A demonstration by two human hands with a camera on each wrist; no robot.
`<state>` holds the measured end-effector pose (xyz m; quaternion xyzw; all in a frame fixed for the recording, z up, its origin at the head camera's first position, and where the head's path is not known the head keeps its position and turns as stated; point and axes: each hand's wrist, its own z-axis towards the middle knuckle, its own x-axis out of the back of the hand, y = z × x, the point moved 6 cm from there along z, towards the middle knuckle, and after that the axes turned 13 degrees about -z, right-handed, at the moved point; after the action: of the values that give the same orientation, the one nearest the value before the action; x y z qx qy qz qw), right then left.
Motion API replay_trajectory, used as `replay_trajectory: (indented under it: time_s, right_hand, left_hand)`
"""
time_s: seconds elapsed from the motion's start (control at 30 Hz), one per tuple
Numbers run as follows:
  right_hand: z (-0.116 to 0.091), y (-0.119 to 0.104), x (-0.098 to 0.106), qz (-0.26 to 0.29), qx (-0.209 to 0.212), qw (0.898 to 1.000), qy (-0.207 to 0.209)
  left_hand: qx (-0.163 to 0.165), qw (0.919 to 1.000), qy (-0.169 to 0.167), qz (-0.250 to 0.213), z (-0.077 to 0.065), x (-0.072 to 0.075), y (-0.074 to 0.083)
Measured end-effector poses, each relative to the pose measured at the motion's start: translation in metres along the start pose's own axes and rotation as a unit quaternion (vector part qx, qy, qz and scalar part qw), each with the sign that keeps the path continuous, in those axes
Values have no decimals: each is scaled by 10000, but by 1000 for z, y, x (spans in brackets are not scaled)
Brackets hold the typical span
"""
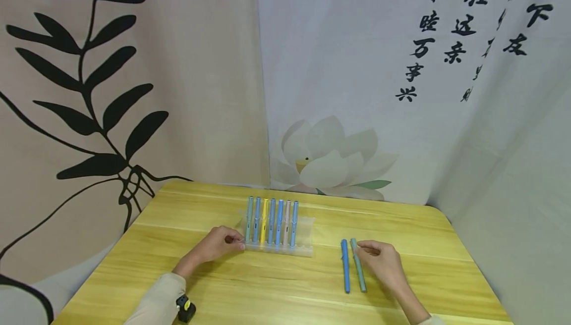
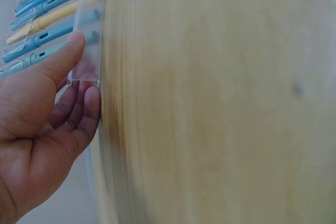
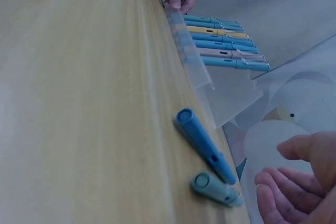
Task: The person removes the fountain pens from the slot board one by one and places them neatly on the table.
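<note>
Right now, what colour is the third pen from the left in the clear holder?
Yellow. That pen shows best in the head view.

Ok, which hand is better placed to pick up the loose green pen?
Probably the right: the right hand is beside the loose green pen, its fingers holding nothing, while the left hand holds the clear rack.

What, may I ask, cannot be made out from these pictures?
Head view: the top of the wall writing, cut off by the top edge.
Left wrist view: part of the green pen, behind the left grip.
Left wrist view: the far end of the rack, cut off by the top edge.
Right wrist view: the rest of the right grip, cut off by the right edge.
</note>
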<state>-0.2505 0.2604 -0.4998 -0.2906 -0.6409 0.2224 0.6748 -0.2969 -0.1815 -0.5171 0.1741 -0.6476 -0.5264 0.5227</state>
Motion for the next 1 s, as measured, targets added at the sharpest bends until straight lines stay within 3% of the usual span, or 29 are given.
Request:
replay_trajectory:
  time_s: [0.3, 0.67, 1.0]
  right_hand:
    - [9, -32, -8, 408, 726, 9965, 44]
    - [23, -62, -29, 563, 1073, 9926, -2]
    - [32, -91, -62, 647, 1488, 9865, -200]
  left_hand:
    - [-14, 10000, -7, -45, 0, 0, -2]
    - [-8, 10000, 12, -86, -1, 0, -2]
    - [29, 10000, 32, -84, 0, 0, -2]
